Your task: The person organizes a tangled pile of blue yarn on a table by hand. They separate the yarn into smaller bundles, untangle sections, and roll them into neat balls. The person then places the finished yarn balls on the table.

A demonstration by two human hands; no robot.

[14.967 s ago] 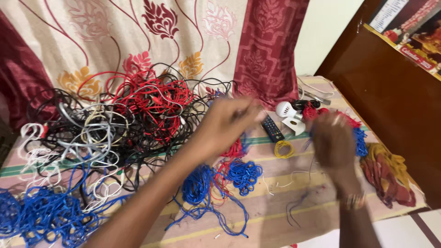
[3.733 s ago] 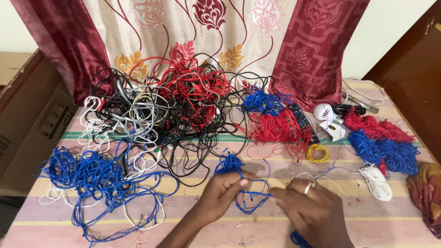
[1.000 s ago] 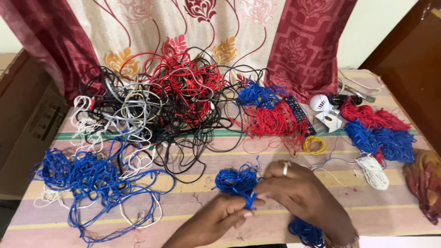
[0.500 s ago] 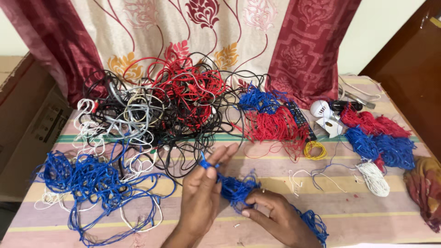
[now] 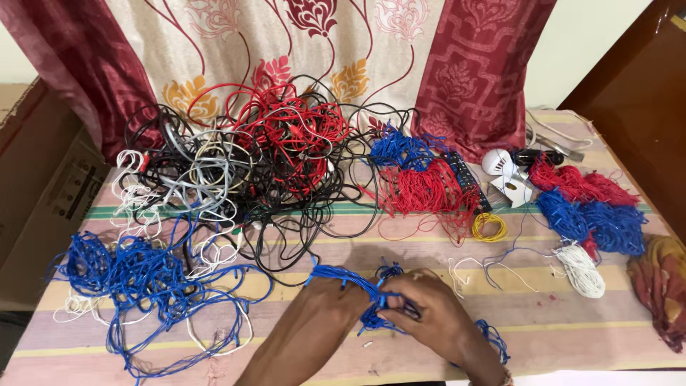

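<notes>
Head view: blue wire bundle (image 5: 366,294) left-right across table (image 5: 572,322), both hands' fingers (image 5: 389,300) pinching it.

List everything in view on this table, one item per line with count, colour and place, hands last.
Small bundle of thin blue wire: one, blue, near edge, gripped by both hands.
Loose tangle of blue wire: one, blue, left.
Big heap of tangled cables: one, black, red, grey and white, back left.
Bunch of red wire: one, red, back centre, blue wire bunch behind it.
Small coil of yellow wire: one, yellow, centre right.
Coil of white wire: one, white, right.
Sorted red and blue wire bundles: several, far right.
White bulb: one, back right.
Striped tablecloth: one, pink and yellow.
Left hand: holds bundle.
Right hand: holds bundle.
</notes>
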